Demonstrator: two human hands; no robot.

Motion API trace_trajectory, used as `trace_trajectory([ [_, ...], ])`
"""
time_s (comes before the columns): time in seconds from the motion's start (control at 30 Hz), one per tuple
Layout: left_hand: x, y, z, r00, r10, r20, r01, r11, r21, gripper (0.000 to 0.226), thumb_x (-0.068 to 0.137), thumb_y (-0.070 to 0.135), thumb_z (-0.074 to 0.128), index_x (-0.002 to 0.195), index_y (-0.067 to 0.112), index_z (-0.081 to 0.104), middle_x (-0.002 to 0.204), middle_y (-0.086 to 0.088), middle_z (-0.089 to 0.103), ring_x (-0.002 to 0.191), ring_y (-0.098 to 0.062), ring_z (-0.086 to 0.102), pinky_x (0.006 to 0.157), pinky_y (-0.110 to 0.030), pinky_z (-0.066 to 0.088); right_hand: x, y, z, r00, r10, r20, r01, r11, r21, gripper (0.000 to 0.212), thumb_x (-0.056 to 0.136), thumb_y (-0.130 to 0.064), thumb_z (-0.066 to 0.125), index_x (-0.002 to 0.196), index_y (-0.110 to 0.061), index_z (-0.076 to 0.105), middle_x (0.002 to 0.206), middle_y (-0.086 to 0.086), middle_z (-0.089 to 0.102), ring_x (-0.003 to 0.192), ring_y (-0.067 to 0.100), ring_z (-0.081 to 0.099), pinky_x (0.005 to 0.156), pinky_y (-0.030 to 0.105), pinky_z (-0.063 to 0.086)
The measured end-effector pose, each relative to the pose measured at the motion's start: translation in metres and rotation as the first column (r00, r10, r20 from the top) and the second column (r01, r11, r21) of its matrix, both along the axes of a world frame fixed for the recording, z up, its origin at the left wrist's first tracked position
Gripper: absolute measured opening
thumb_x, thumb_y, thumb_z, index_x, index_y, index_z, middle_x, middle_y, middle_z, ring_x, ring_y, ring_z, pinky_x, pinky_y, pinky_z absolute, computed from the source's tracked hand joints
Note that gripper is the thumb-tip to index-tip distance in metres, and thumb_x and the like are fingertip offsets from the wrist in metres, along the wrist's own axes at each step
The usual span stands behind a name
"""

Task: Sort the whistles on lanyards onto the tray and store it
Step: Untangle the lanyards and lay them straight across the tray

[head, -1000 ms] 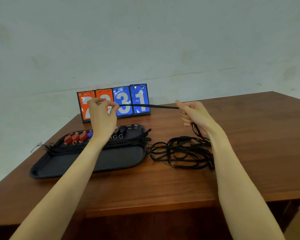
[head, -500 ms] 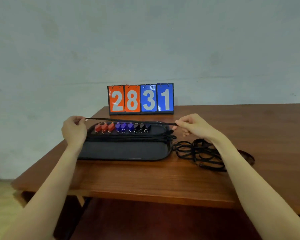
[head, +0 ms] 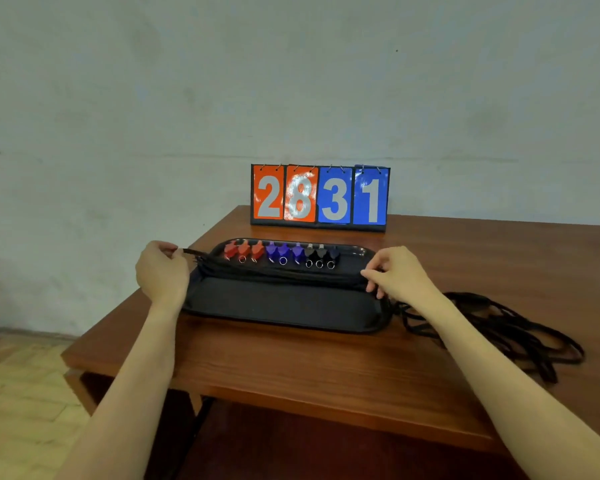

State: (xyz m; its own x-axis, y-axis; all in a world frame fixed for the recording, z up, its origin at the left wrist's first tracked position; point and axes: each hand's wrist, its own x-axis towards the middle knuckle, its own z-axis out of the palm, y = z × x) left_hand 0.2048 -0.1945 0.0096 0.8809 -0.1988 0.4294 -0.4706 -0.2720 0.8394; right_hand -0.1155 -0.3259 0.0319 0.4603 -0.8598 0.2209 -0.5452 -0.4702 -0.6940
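Head view shows a black oblong plastic tray (head: 284, 306) on the brown wooden desk (head: 326, 362), its long axis running left to right between the two hands. Along its far rim sit red, purple and black plastic whistles (head: 281, 252) in a row, with their black cord lanyards (head: 278, 271) bundled in a band just in front, parallel to the tray's length. The left hand (head: 161, 273) pinches one lanyard end at the tray's left edge, fingers curled. The right hand (head: 400, 275) rests at the right end of that band; its fingers (head: 369, 273) look bent onto the cord, though whether they grip it cannot be told. More black cord loops (head: 510, 327) lie on the desk, right of the tray.
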Motion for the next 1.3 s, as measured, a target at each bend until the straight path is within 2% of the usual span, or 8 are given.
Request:
trace_trajectory([
  [0.23,0.005,0.0,-0.004,0.998,-0.005,-0.056,0.013,0.992,0.127,0.017,0.09,0.011,0.058,0.097,0.014,0.073,0.101,-0.01,0.071,0.087,-0.03,0.065,0.066,-0.032,0.045,-0.007,0.002,-0.001,0.998,0.038,-0.05,-0.034,0.997,0.075,0.01,0.089,-0.012,0.065,0.08,-0.007,0.068,0.068,0.006,0.073,0.05,0.012,0.067,0.04,0.018,0.044],
  [0.37,0.002,-0.001,-0.005,0.997,-0.032,-0.074,0.045,0.984,0.172,0.02,0.089,0.01,0.057,0.095,0.014,0.075,0.099,-0.008,0.072,0.087,-0.029,0.065,0.065,-0.03,0.044,-0.004,0.0,-0.004,0.981,-0.025,-0.192,0.011,0.997,-0.075,0.011,0.087,-0.018,0.067,0.076,-0.018,0.067,0.07,-0.003,0.072,0.057,0.009,0.068,0.062,0.03,0.058],
  [0.5,0.001,0.0,-0.005,0.997,-0.049,-0.058,0.061,0.976,0.209,0.019,0.088,0.011,0.06,0.099,0.012,0.076,0.103,-0.01,0.072,0.093,-0.03,0.066,0.069,-0.033,0.047,-0.006,-0.003,-0.006,0.958,-0.122,-0.26,0.073,0.979,-0.19,0.009,0.085,-0.023,0.068,0.077,-0.023,0.068,0.085,-0.005,0.067,0.082,0.017,0.066,0.076,0.039,0.056],
  [0.8,0.001,-0.002,-0.005,0.998,-0.028,-0.048,0.04,0.959,0.282,0.022,0.086,0.017,0.066,0.106,0.008,0.07,0.106,-0.012,0.07,0.097,-0.033,0.064,0.076,-0.039,0.051,-0.006,-0.002,-0.01,0.937,-0.212,-0.277,0.136,0.954,-0.269,0.006,0.084,-0.024,0.07,0.081,-0.021,0.072,0.088,-0.003,0.068,0.084,0.02,0.064,0.066,0.03,0.047],
  [0.93,-0.004,0.0,-0.003,0.999,-0.013,0.053,-0.004,0.946,0.324,0.029,0.085,0.022,0.066,0.111,0.009,0.068,0.116,-0.016,0.064,0.112,-0.036,0.053,0.087,-0.047,0.049,-0.007,-0.003,-0.01,0.936,-0.197,-0.293,0.111,0.952,-0.285,0.01,0.08,-0.028,0.075,0.084,-0.02,0.072,0.091,-0.001,0.062,0.082,0.02,0.062,0.065,0.03,0.046],
  [1.03,-0.013,0.002,0.0,0.971,-0.003,0.241,-0.077,0.944,0.322,0.032,0.086,0.024,0.064,0.116,0.011,0.063,0.124,-0.016,0.052,0.119,-0.034,0.043,0.096,-0.045,0.039,-0.014,-0.004,-0.001,0.973,-0.173,-0.153,0.13,0.956,-0.261,0.017,0.078,-0.034,0.075,0.085,-0.02,0.068,0.083,-0.003,0.059,0.074,0.012,0.056,0.068,0.029,0.044],
  [1.17,-0.036,-0.005,0.005,0.893,-0.201,0.402,0.083,0.953,0.291,0.026,0.091,0.023,0.058,0.114,0.011,0.065,0.118,-0.01,0.06,0.113,-0.024,0.05,0.092,-0.032,0.042,-0.034,-0.007,0.018,0.994,-0.107,0.031,0.109,0.989,-0.099,0.017,0.087,-0.031,0.066,0.091,-0.015,0.071,0.086,-0.002,0.066,0.083,0.011,0.058,0.077,0.028,0.042],
  [1.3,-0.069,-0.019,0.011,0.738,-0.519,0.431,0.345,0.839,0.421,0.023,0.092,0.023,0.057,0.114,0.018,0.063,0.109,0.001,0.064,0.104,-0.013,0.056,0.089,-0.025,0.043,-0.06,-0.01,0.027,0.996,0.04,-0.075,-0.034,0.997,0.072,0.005,0.086,-0.018,0.068,0.089,-0.017,0.071,0.089,0.001,0.07,0.079,0.009,0.062,0.065,0.02,0.046],
])
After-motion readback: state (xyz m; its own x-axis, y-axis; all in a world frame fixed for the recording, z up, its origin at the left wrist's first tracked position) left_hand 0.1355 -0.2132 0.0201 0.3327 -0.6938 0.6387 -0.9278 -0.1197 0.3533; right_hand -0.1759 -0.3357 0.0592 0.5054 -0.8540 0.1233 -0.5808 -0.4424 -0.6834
